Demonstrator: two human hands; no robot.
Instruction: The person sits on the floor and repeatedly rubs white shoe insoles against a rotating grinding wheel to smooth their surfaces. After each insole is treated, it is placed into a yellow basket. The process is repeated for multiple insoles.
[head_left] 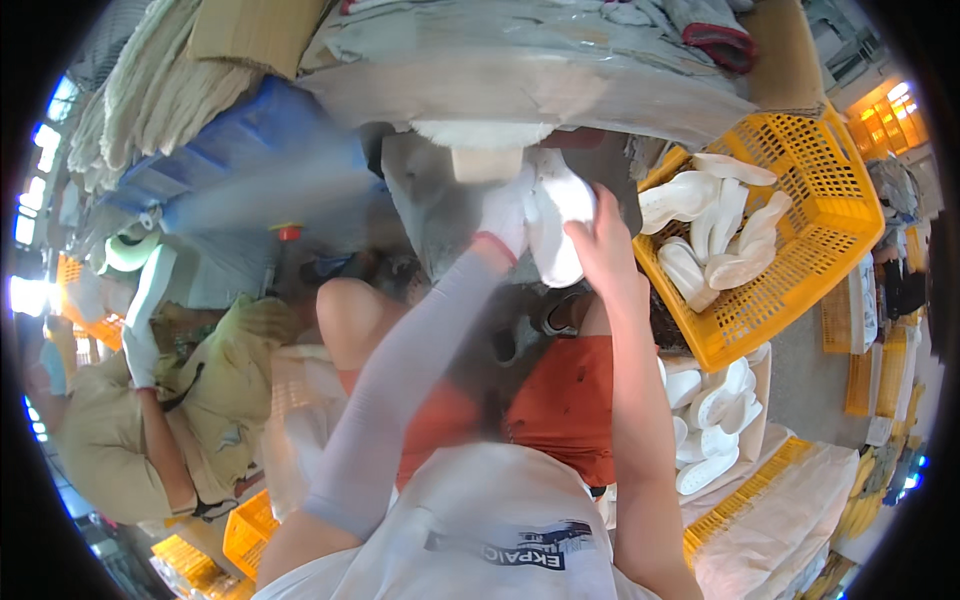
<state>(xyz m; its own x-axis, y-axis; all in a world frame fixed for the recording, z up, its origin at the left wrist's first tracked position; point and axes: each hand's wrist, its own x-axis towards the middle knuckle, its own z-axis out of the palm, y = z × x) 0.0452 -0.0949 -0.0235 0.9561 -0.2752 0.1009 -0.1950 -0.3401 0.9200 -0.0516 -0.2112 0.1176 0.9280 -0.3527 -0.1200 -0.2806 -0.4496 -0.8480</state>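
Note:
Between my hands is a white shoe sole (556, 220), held roughly upright with its long side running toward me. My left hand (507, 212), in a white glove below a grey sleeve, grips its left side; the fingers are partly blurred. My bare right hand (606, 245) closes on its right edge, thumb across the face. Just beyond and to the left of the sole sits a white round wheel with a fuzzy rim (482, 135). The sole's upper end lies close to it; whether they touch, I cannot tell.
At the right, a yellow plastic crate (800, 295) holds several white soles. Nearer me, more white pieces (715, 420) fill a lined container. A dusty ledge (540, 85) bearing gloves spans the far side. On the left sits another person (150, 400) in tan clothing, beside a blue panel (260, 150).

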